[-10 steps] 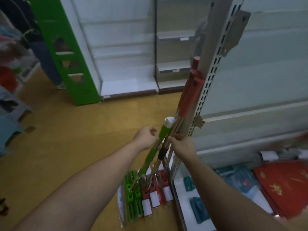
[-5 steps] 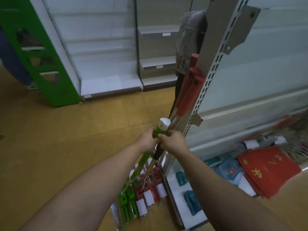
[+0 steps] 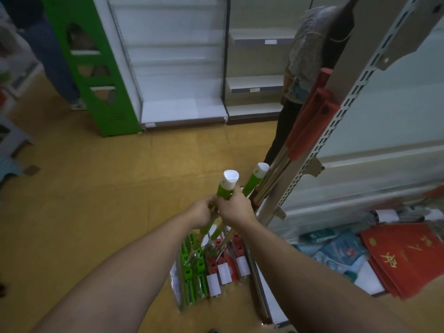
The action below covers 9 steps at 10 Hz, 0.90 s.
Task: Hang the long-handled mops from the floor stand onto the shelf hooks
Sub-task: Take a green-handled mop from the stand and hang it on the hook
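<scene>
Both my hands grip one green-handled mop [image 3: 226, 187] with a white cap, just below its top. My left hand [image 3: 200, 212] wraps the shaft from the left; my right hand [image 3: 234, 210] closes on it from the right. A second green-handled mop [image 3: 254, 177] stands just to the right, free of my hands. Three red-handled mops [image 3: 310, 121] lean against the perforated shelf upright [image 3: 336, 131]. The green and red mop heads [image 3: 211, 267] rest bunched on the floor below my hands. A metal bracket [image 3: 406, 42] sticks out from the upright near the top.
A person [image 3: 310, 56] stands behind the upright, partly hidden. Another person's legs [image 3: 55, 58] are at the far left beside a green stand [image 3: 93, 68]. White shelving [image 3: 182, 56] fills the back. Red and blue packets [image 3: 396, 255] lie on the low shelf at right.
My hands have pulled one green mop leftward, away from the bundle, so a second green handle now shows apart. The view has swung left and tilted.
</scene>
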Each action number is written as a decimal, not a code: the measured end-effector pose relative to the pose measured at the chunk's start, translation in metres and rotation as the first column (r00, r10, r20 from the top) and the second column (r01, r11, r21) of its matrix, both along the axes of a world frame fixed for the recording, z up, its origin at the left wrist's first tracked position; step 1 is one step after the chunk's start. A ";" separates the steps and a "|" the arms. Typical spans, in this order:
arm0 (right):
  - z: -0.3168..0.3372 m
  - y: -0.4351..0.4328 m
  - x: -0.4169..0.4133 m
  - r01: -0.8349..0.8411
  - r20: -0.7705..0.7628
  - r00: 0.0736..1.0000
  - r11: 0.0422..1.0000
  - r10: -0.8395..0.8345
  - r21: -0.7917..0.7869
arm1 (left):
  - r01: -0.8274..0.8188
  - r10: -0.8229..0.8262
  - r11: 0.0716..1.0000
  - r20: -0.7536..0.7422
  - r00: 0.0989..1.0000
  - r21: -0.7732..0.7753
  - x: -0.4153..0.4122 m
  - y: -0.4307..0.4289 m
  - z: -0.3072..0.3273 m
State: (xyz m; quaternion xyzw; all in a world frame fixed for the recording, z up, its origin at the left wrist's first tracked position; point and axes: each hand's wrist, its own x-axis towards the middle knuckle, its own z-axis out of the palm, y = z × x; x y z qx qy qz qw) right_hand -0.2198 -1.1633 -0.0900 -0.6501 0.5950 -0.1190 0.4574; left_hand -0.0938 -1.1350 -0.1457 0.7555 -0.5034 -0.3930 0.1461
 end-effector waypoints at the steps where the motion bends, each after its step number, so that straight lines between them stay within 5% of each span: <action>1: 0.003 0.012 0.013 -0.046 0.013 0.999 0.999 0.046 0.005 | -0.020 0.020 1.000 0.074 0.997 -0.009 0.012 0.017 -0.003; 5: 0.021 0.051 0.029 -0.118 0.046 0.992 0.993 0.119 -0.020 | -0.130 0.135 0.989 0.062 0.989 -0.069 0.024 0.066 -0.005; 9: 0.084 0.072 0.009 -0.228 0.161 0.950 0.946 0.268 -0.232 | -0.202 0.197 0.978 -0.098 0.976 -0.055 0.041 0.109 -0.016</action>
